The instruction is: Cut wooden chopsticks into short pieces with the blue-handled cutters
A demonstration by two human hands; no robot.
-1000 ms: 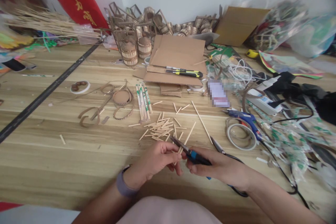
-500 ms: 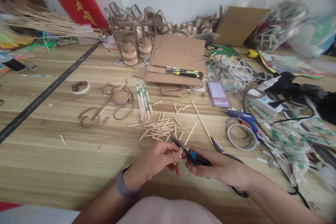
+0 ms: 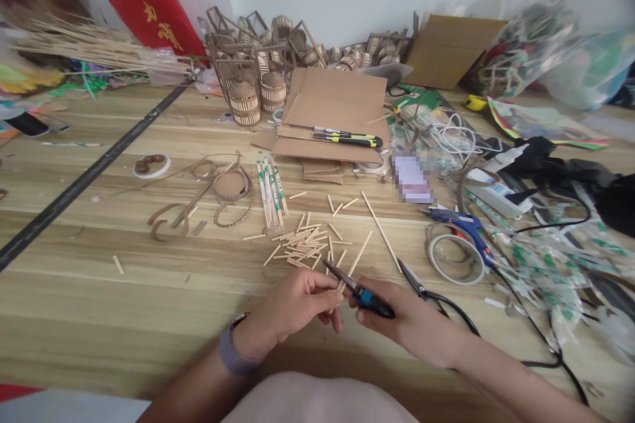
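My left hand point(image 3: 307, 304) is closed, pinching thin wooden sticks point(image 3: 361, 251) between thumb and fingers; one long stick points up and away. My right hand point(image 3: 409, 317) is wrapped round pliers point(image 3: 370, 301) with blue and black handles. Their dark pointed jaws point(image 3: 340, 274) lie across the sticks, just above my left fingertips. Whether the jaws bite into the wood, I cannot tell. Just beyond my hands lies a pile of short cut sticks point(image 3: 305, 241), with several loose pieces around it. One long stick point(image 3: 381, 231) rests to the right of the pile.
Black-handled scissors point(image 3: 419, 284) lie beside my right hand, near tape rolls point(image 3: 456, 258) and a blue glue gun point(image 3: 464, 228). Wrapped chopsticks point(image 3: 271, 192), a round woven piece point(image 3: 231, 184) and cardboard point(image 3: 337, 99) with cutters on it are farther back. Small woven baskets point(image 3: 245, 102) stand behind.
My right hand has closed tighter and the pliers' handles have come together, with the jaws nearer each other. My left hand and the sticks stay about where they were.
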